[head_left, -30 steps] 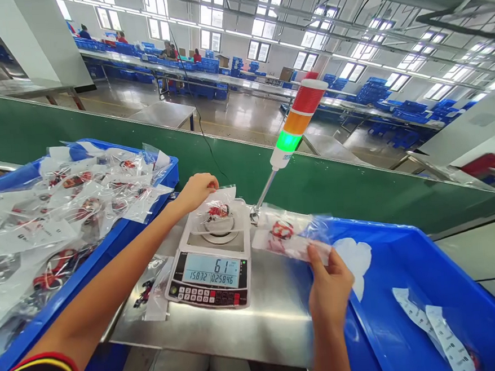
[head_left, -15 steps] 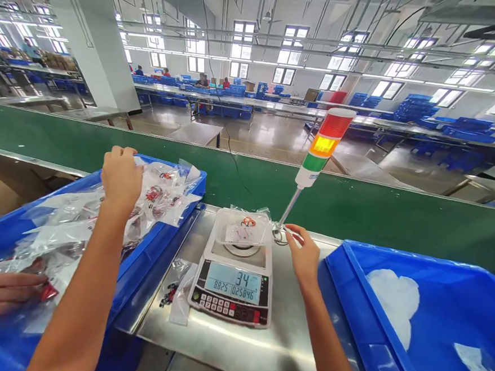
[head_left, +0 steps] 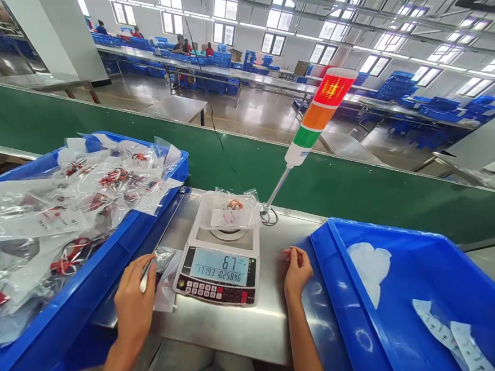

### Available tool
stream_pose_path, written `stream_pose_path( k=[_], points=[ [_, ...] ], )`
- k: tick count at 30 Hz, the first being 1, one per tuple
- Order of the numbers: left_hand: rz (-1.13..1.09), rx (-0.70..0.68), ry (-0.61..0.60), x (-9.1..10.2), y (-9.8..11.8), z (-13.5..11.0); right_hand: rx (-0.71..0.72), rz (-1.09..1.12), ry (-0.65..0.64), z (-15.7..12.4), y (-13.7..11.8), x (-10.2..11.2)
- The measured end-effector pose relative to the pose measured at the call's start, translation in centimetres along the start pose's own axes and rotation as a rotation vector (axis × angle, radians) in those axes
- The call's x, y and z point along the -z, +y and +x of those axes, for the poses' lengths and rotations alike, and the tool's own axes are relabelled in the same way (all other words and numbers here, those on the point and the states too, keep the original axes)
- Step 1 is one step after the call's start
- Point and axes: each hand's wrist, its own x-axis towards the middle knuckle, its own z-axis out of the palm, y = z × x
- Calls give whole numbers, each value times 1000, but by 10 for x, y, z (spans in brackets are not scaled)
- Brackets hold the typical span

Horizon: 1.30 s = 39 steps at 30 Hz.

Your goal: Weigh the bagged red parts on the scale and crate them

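My left hand [head_left: 135,292] is closed at the left of the digital scale [head_left: 217,275], its fingers pinching a clear plastic bag [head_left: 164,259] that lies partly on the metal table. The fingers hide part of that bag. My right hand [head_left: 298,268] is over the table to the right of the scale, thumb and fingers pressed together. Whatever they may hold is too small to make out. On the scale, a clear tray [head_left: 207,214] carries a bag with an orange-red part and a printed label [head_left: 228,217]. The display reads 67.
A blue bin [head_left: 165,214] on the left is heaped with bagged red parts [head_left: 113,177]. To the right stands another blue bin [head_left: 333,270] with white paper strips inside. A signal tower [head_left: 319,115], lit red, rises behind the scale before a green barrier [head_left: 246,166].
My left hand has come from the left bin to the bag beside the scale. Another hand at far left is gone. My right hand drew nearer me. The reading rose from 34; the light turned orange to red.
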Motion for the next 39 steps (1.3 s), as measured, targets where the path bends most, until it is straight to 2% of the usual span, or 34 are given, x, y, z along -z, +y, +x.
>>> stream_pose_path(
  k=[2,5,9,12,15,17,19,22,26,30,35,39],
  points=[
    [18,4,-14,3,-11,-9,-13,15,18,0,2,0],
    [29,12,-41,5,-19,-15,-8,25,-22,3,-3,1],
    [25,24,-57,4,-21,-14,44,50,-144,17,-34,-4],
    [19,19,-68,3,-23,-12,203,36,-342,39,-79,-25],
    [15,16,-69,4,-27,-12,475,-90,-592,66,-127,-64],
    [12,16,-52,7,-30,-15,585,-224,-759,83,-151,-92],
    [11,15,-17,10,-35,-20,625,-363,-930,95,-165,-114],
    [16,34,35,16,-43,-30,643,-492,-1098,107,-170,-129],
    [14,42,12,15,-48,-39,621,-515,-1184,111,-169,-129],
    [19,-44,-43,-4,-52,-49,570,-477,-1246,104,-177,-132],
    [76,-112,-49,-28,-62,-69,547,-412,-1233,96,-188,-136],
    [87,-113,14,-30,-62,-76,547,-389,-1241,93,-210,-128]
  ],
)
